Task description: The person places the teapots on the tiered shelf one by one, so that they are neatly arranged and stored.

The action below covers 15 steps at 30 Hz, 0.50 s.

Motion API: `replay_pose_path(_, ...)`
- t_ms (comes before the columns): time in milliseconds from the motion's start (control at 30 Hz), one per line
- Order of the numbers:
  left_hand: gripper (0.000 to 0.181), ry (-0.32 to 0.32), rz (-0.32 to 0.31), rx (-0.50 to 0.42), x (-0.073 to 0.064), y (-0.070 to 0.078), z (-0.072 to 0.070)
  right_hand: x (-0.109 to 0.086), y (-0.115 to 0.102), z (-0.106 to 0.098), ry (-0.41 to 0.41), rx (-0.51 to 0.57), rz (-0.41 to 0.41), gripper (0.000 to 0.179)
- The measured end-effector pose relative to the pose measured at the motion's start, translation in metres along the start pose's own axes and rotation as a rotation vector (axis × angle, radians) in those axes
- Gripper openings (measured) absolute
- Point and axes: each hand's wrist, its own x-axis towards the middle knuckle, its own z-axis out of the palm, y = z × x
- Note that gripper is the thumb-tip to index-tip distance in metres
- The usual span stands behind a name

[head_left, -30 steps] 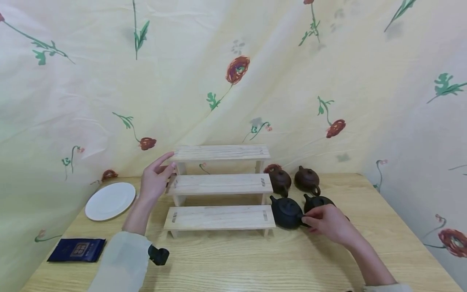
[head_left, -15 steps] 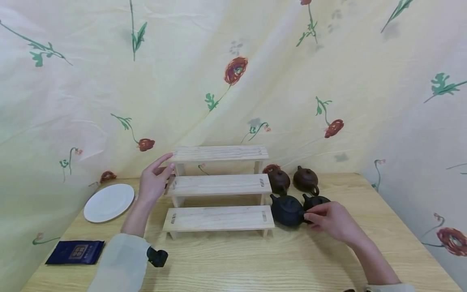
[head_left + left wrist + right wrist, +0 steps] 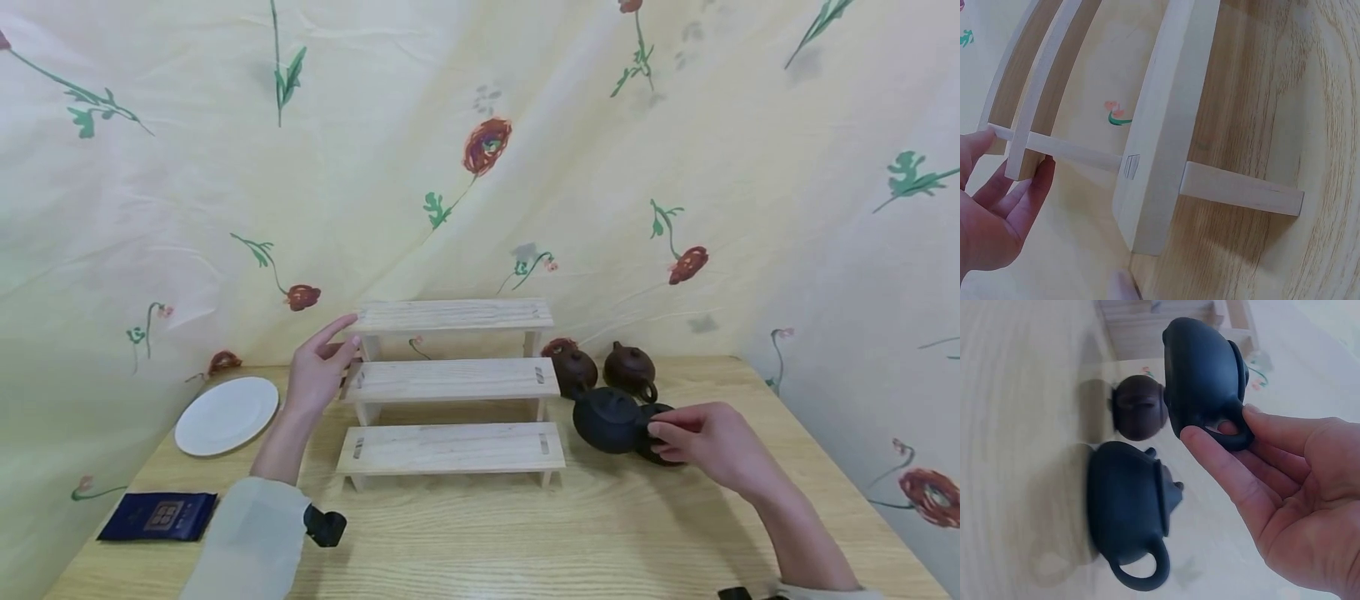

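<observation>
A black teapot (image 3: 606, 419) hangs above the table, with my right hand (image 3: 716, 446) pinching its handle. In the right wrist view the thumb and fingers (image 3: 1229, 469) close on the handle of that lifted teapot (image 3: 1200, 372). Below it, a second black teapot (image 3: 1125, 506) stands on the table. At the left end of a three-tier wooden stand (image 3: 450, 450), my left hand (image 3: 318, 371) grips the upper tiers. The left wrist view has the fingers (image 3: 1038, 187) of this hand around a plank end (image 3: 1029, 144); part of the hand is cut off.
Two brown teapots (image 3: 630, 367) sit at the back right, one partly behind the stand. To the left lie a white plate (image 3: 227, 416) and a dark blue packet (image 3: 159, 516). A flowered cloth (image 3: 390, 167) hangs behind the table (image 3: 465, 542).
My right hand has lifted the black teapot off the table from beside the lowest tier and moved it slightly right and back. The left hand has stayed on the stand.
</observation>
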Motion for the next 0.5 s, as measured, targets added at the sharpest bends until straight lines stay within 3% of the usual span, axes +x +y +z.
replay_pose_path(500, 0.045, -0.014, 0.005, 0.003, 0.000, 0.000, 0.000, -0.008, -0.015, -0.033, 0.012, 0.002, -0.041, 0.040)
